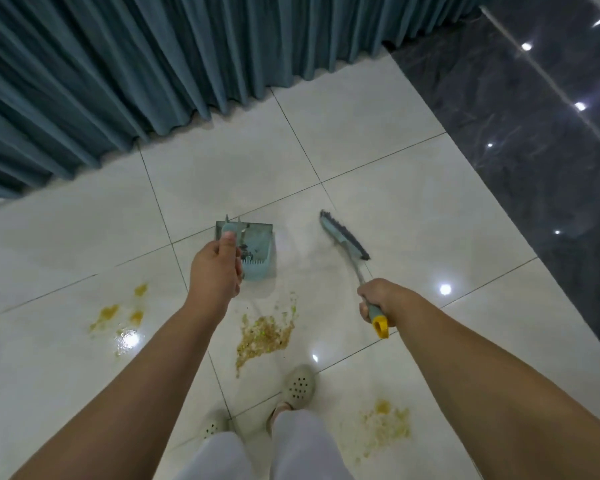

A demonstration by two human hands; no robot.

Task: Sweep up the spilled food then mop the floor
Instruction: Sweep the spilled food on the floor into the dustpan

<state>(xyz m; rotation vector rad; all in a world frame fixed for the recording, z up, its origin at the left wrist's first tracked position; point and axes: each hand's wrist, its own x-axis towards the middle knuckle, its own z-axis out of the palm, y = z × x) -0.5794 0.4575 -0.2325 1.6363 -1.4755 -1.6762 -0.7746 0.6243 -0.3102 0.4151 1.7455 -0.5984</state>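
Observation:
My left hand [217, 268] grips the handle of a light blue dustpan [257, 249], which sits on the white tile floor just beyond a brownish pile of spilled food [264, 336]. My right hand [376, 299] grips the grey, yellow-tipped handle of a light blue broom [343, 239]. The broom's dark bristles sit to the right of the dustpan and look slightly blurred. More yellow spill lies at the left [110, 313], with a wet patch, and at the lower right [378, 427].
A teal curtain [118, 81] hangs along the far left. Dark glossy tiles [534, 150] border the white floor on the right. My feet in pale perforated clogs [298, 386] stand just behind the central spill.

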